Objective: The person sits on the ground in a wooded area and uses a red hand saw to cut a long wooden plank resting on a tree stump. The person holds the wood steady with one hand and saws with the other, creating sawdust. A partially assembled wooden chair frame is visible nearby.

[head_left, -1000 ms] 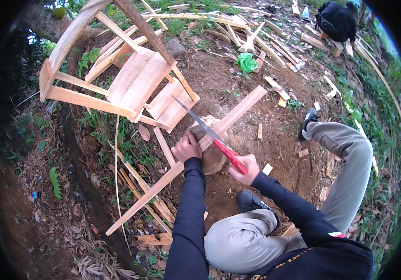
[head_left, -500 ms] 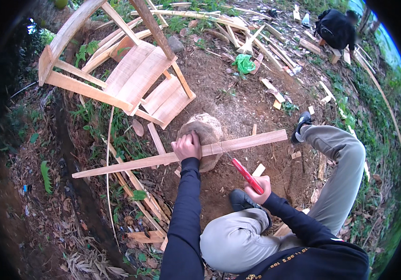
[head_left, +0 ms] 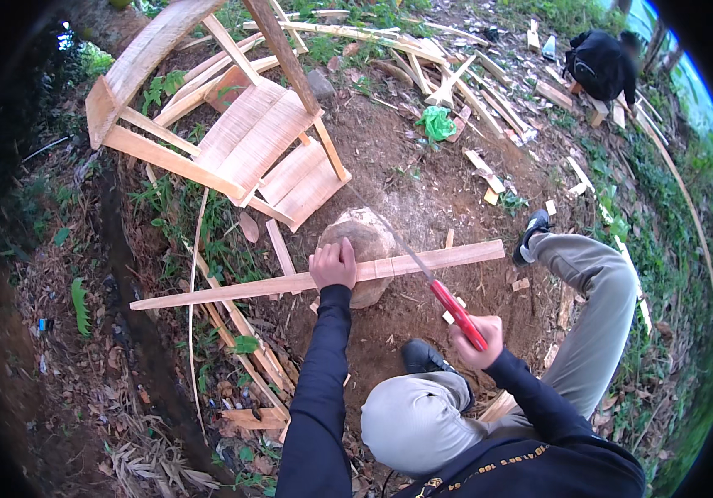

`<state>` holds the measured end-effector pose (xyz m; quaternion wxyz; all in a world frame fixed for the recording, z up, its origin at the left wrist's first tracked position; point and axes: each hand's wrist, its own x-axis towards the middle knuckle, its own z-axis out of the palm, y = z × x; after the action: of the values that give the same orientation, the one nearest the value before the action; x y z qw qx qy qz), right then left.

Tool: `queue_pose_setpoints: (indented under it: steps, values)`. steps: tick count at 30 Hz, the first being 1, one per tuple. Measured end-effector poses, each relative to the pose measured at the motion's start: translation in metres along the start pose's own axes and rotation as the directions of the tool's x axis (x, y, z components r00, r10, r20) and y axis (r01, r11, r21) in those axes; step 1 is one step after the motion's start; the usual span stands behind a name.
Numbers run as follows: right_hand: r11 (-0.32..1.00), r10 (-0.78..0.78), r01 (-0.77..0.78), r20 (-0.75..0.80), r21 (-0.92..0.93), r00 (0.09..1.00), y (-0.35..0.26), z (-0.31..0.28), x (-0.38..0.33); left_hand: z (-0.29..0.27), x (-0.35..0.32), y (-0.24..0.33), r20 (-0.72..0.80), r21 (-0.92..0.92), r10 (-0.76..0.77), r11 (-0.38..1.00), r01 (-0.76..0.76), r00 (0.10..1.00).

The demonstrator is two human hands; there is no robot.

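A long wooden plank (head_left: 466,255), tapering to the left, lies across the top of a round stump (head_left: 362,235). My left hand (head_left: 333,264) grips the plank with curled fingers where it crosses the stump. In my right hand (head_left: 479,341) is a handsaw (head_left: 448,300), its red handle held in the closed fingers. The saw's thin blade points away from me, toward the far left, passing over the plank to the right of the stump. A thin cut line shows across the plank, between my left hand and the saw.
A wooden chair (head_left: 261,124) with a slatted seat stands at the far left. Strips and offcuts (head_left: 489,108) litter the slope behind, near a green plastic bag (head_left: 437,123). Another person (head_left: 597,66) crouches at the far right. My bent legs (head_left: 593,307) flank the work.
My right hand has drawn back to the right with the saw, and the blade now angles across above the plank. The left hand still presses on the plank.
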<state>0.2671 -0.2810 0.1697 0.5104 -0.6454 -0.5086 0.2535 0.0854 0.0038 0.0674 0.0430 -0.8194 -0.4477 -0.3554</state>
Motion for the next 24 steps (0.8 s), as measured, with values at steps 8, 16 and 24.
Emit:
queue_pose_setpoints:
  steps: [8, 16, 24]
  values:
    - [0.964, -0.038, 0.011, -0.096, -0.266, 0.995, 0.006, -0.048, -0.05, -0.026, 0.0, -0.003, 0.111, -0.201, 0.078, 0.978, -0.054, 0.991]
    - [0.972, -0.103, 0.081, -0.091, -0.218, 0.991, -0.006, -0.047, -0.046, -0.073, -0.039, -0.081, 0.323, 0.011, -0.075, 0.997, 0.076, 0.944]
    - [0.965, -0.08, 0.043, -0.131, -0.26, 0.988, 0.01, -0.047, -0.003, -0.086, -0.035, -0.099, 0.39, 0.209, -0.067, 0.978, -0.018, 0.918]
